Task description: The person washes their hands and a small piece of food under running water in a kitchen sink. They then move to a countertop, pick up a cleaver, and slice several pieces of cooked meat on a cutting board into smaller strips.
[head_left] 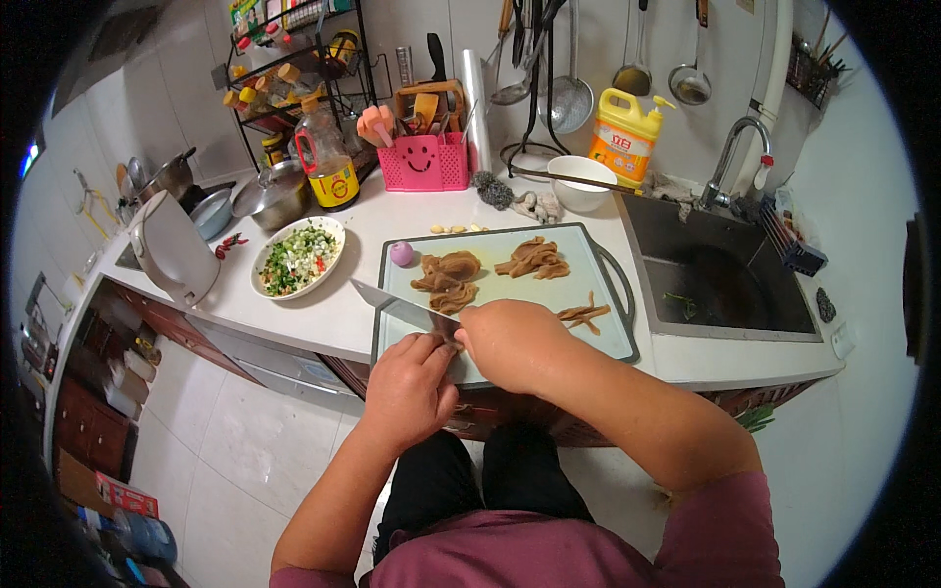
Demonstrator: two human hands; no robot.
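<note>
My right hand (pixel 511 342) grips a kitchen knife (pixel 397 306), its broad blade pointing left across the near part of a cutting board (pixel 500 239). Close against the blade, my left hand (pixel 412 382) presses down at the board's front edge with curled fingers; what lies under them is mostly hidden. Beyond the knife is a pile of brown, wrinkled food slices (pixel 448 275). Another brown pile (pixel 535 259) sits to its right, and thin brown strips (pixel 586 314) lie near my right wrist. A peeled purple onion or shallot (pixel 401 253) rests at the far left corner.
Left of the board stands an oval dish (pixel 340 253) of chopped vegetables, then a white electric kettle (pixel 173 250). Peeled garlic cloves (pixel 457 228) lie behind the board. A white bowl with chopsticks (pixel 581 192) stands farther back. The sink (pixel 724 272) is on the right.
</note>
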